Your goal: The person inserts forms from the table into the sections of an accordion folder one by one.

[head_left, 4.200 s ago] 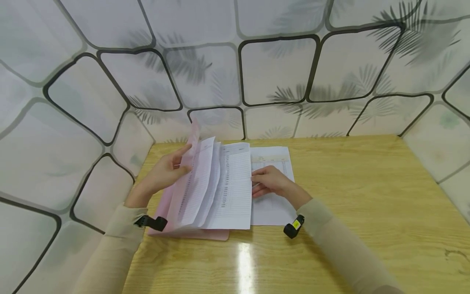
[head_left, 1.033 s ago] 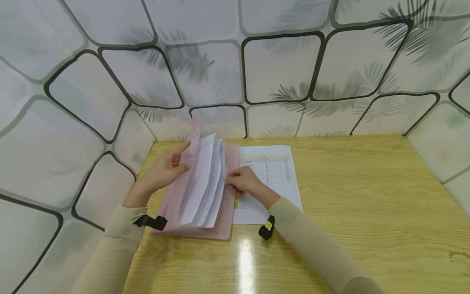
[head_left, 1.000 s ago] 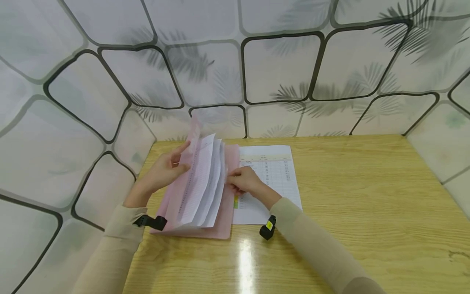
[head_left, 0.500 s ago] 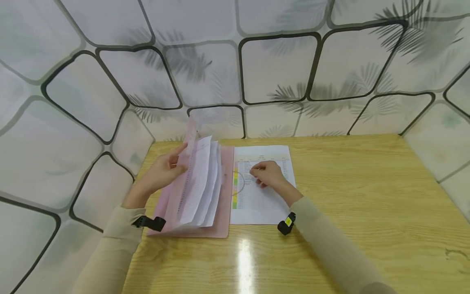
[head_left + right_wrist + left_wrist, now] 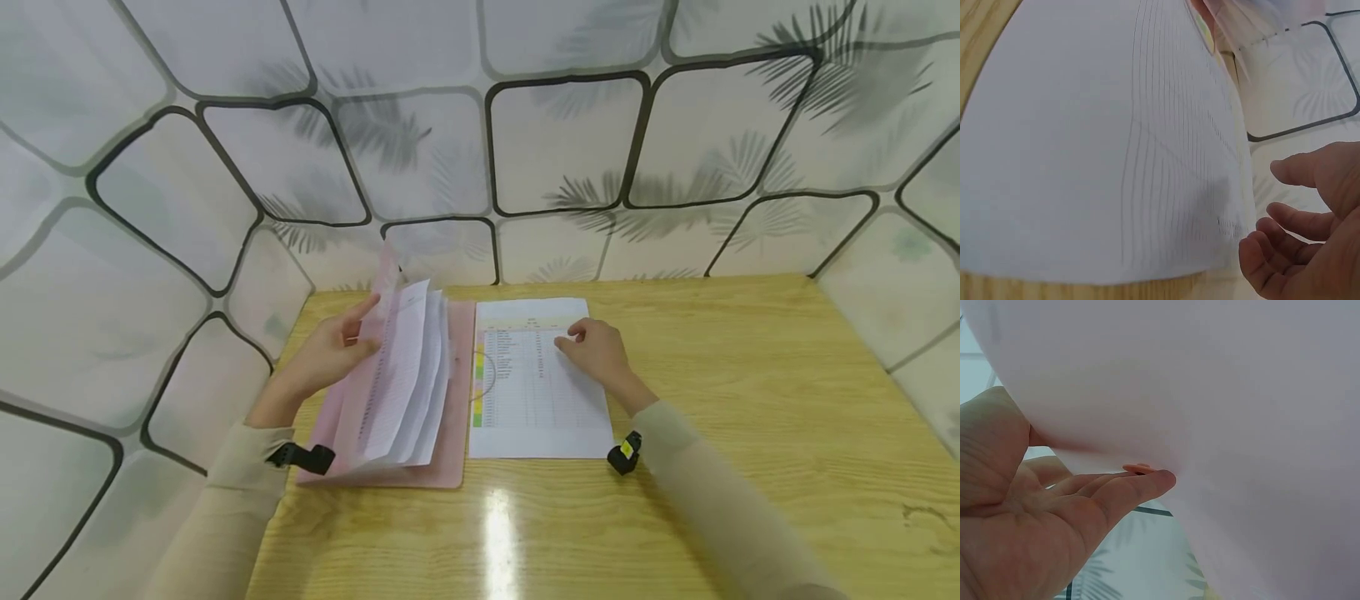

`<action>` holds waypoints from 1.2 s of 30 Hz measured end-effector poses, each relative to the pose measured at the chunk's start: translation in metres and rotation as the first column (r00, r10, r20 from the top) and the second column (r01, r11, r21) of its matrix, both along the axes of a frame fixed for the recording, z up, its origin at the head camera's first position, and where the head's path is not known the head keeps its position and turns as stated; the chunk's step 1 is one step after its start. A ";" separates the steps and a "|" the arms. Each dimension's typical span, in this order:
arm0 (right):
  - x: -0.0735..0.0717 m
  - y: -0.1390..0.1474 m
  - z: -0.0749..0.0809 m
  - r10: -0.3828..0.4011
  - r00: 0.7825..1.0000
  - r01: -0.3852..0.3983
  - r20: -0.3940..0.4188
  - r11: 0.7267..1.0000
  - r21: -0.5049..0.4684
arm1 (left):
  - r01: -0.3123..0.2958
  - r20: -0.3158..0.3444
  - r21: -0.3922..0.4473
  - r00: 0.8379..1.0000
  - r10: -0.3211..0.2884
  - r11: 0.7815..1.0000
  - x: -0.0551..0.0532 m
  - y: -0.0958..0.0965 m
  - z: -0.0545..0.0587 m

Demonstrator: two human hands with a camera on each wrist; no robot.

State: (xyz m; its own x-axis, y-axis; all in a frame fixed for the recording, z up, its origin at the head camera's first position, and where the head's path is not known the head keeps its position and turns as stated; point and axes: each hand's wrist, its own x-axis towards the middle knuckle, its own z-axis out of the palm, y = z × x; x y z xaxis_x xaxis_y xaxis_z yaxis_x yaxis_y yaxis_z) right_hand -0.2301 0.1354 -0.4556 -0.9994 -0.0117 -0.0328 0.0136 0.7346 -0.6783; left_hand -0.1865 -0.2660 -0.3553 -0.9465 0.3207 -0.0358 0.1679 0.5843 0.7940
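Observation:
In the head view, my left hand (image 5: 332,350) grips the raised cover of a pink folder (image 5: 454,396), thumb on the inner side. White printed sheets (image 5: 408,367) stand fanned out inside it. The left wrist view shows the fingers against the pale outside of the cover (image 5: 1222,412), beside a small orange button (image 5: 1139,468). A printed table sheet (image 5: 517,429) with a coloured strip lies right of the folder. Over its right edge is my right hand (image 5: 600,357), fingers loosely bent and holding nothing. A thin curved loop (image 5: 493,375) sticks out from the folder's right edge onto the sheet.
The wooden table (image 5: 735,375) stretches right and forward of the papers. A patterned wall (image 5: 555,175) rises along its back and sides. Each wrist carries a black camera strap.
The right-hand page in the folder has been lifted upright with the other sheets. My right hand has gone from the folder's edge rightward across the table sheet. My left hand stays put.

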 end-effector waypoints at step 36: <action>-0.005 0.033 -0.001 -0.029 0.989 0.005 0.142 0.987 0.163 | 0.022 0.005 0.036 1.000 -0.022 0.999 0.006 -0.001 0.002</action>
